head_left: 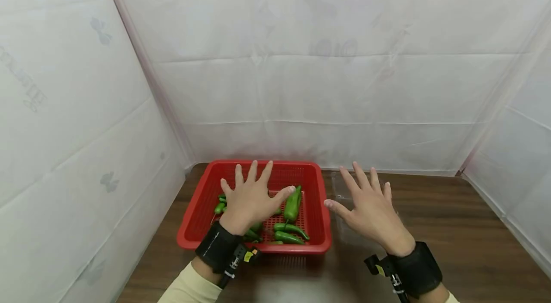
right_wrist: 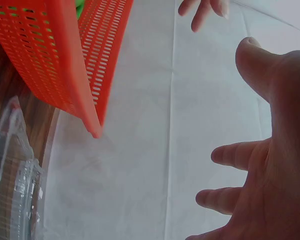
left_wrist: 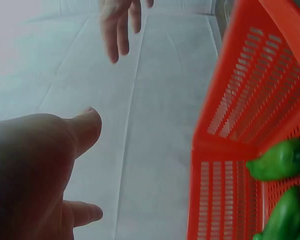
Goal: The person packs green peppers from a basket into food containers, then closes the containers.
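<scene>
Both spread flat, the left hand (head_left: 249,200) hovers over glossy green peppers (head_left: 292,205) in a slotted red plastic basket (head_left: 316,188), the right hand (head_left: 370,210) over a clear plastic container (head_left: 340,188).

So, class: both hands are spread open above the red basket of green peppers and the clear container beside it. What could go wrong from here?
1. The container is clear and hard to see on the dark table; the right hand above it might knock or crush it.
2. The peppers lie piled together under the left hand, so a grab may catch several or drop one.
3. The basket sits near the table's front edge; a push could slide it off.
</scene>
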`<control>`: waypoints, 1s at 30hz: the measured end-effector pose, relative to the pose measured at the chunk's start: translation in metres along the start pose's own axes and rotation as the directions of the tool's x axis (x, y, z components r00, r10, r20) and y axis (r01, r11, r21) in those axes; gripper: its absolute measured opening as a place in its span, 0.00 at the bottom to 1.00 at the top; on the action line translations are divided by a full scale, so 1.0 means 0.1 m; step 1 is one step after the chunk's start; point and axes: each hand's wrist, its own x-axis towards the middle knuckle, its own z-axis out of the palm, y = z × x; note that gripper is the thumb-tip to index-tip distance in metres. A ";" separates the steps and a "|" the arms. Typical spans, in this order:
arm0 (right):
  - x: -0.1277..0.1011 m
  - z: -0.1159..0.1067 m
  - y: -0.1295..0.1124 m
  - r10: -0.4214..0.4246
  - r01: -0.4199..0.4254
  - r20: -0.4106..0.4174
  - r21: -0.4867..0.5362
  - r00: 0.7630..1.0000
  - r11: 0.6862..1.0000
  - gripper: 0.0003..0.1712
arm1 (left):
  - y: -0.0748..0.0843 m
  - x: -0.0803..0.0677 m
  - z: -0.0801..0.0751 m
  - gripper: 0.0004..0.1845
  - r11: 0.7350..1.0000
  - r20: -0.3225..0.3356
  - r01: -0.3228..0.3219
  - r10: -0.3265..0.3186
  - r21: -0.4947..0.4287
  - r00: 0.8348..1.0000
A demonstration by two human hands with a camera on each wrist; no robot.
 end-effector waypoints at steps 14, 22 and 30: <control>-0.03 0.02 -0.04 -0.008 0.008 0.038 0.002 0.999 1.000 0.54 | -0.89 -0.21 -0.18 0.58 0.986 0.034 0.165 -0.164 -0.037 0.986; -0.02 0.02 -0.05 -0.006 0.006 0.054 -0.001 0.999 1.000 0.54 | -1.31 -0.34 -0.16 0.58 0.967 0.045 0.232 -0.229 -0.106 0.972; 0.02 0.03 -0.09 -0.010 0.010 0.063 -0.002 0.998 1.000 0.54 | -1.56 -0.36 -0.06 0.56 0.961 0.043 0.232 -0.229 -0.150 0.973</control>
